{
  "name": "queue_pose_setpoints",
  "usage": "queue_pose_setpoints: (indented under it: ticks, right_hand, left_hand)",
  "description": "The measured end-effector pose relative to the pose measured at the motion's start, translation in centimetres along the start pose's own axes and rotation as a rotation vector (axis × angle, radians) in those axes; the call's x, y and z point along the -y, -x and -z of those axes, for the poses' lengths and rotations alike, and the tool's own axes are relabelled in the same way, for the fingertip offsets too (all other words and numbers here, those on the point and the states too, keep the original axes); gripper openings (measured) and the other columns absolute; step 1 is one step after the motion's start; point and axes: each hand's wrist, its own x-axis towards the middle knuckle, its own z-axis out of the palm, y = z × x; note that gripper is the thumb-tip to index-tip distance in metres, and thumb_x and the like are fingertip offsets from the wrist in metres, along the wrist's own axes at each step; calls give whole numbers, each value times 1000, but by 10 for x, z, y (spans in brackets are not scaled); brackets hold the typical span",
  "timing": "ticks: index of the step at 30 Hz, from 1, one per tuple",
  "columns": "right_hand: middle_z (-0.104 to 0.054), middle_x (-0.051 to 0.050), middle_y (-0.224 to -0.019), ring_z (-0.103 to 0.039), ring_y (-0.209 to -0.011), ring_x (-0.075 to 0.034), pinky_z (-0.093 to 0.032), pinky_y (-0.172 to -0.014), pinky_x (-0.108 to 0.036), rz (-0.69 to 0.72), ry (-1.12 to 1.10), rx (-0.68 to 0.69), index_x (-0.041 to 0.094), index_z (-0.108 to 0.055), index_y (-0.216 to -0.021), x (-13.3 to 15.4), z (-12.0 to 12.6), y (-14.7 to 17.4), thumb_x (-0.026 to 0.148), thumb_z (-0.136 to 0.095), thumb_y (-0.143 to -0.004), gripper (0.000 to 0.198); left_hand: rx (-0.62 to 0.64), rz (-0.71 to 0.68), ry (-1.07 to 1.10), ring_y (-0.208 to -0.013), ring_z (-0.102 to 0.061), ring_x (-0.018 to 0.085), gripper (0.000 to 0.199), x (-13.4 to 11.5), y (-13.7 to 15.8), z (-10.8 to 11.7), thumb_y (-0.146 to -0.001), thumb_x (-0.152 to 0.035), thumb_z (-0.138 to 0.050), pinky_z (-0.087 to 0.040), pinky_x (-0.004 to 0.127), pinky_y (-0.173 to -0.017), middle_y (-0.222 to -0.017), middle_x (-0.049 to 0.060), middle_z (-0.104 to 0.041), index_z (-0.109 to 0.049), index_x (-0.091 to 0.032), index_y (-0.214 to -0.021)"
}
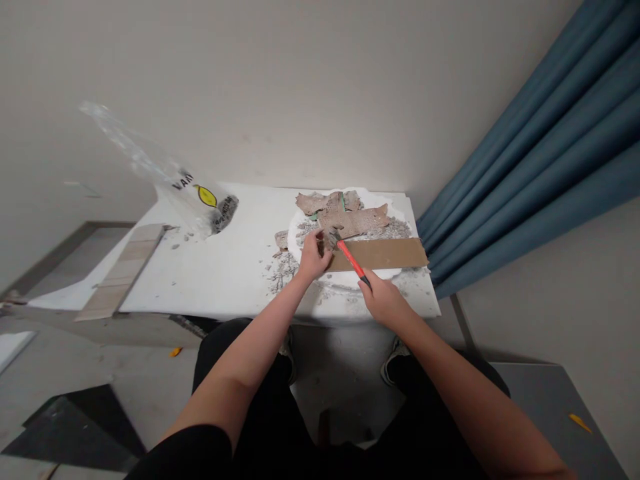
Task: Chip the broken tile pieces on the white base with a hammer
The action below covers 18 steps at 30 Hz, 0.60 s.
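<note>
Right hand (384,300) grips red-handled hammer (352,259) over brown board (387,254); head near left hand (313,256), fingers curled, can't tell on what. Grey rubble (281,272) litters surface (225,273).

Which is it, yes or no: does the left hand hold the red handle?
No, the right hand holds the red handle by its dark end.

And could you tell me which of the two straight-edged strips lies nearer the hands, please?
The brown strip crossed by the red-handled hammer; the paler strip lies farther left, near the plastic bag.
</note>
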Motion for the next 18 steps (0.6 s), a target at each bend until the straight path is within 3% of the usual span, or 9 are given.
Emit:
queue_pose_setpoints:
  ticks: [7,10,13,15,18]
  right_hand:
    - [-73,-13,-103,-67,-90,-27,-40,-70,-29,5,2,-4,20,-56,-133,0,-7,-3,32,-37,-102,38]
    - [-74,-12,-104,-67,-89,-27,-40,-70,-29,-13,8,18,21,-56,-134,-2,-8,-4,32,-38,-102,38]
    - [-74,-12,-105,-67,-92,-27,-42,-73,-29,-13,-12,-7,20,-57,-133,-10,-5,-5,33,-38,-102,38]
    - [-73,-13,-107,-66,-95,-27,-43,-75,-30,-4,-29,-59,20,-57,-133,-17,-1,-7,35,-38,-102,39]
    - [-73,-14,-110,-66,-98,-28,-44,-79,-31,-31,-20,-111,18,-55,-136,-30,4,-11,34,-38,-102,42]
  left_hand:
    - [-56,63,58,-109,-59,23,52,-6,-4,1,-77,-10,-48,-50,41,-96,-115,12,-62,-47,-19,-128]
    - [-127,143,89,-102,-62,21,49,-4,-13,22,-77,-11,-49,-52,38,-90,-109,9,-66,-49,-21,-125]
    - [-182,245,19,-93,-64,19,42,15,-21,60,-78,-15,-50,-53,33,-79,-105,7,-68,-52,-22,-119]
    - [-86,354,-144,-81,-63,19,28,34,-20,85,-78,-21,-54,-51,33,-71,-95,6,-70,-58,-23,-106]
    - [384,478,-450,-67,-61,21,9,59,-8,108,-70,-28,-66,-47,34,-65,-75,6,-67,-60,-23,-75]
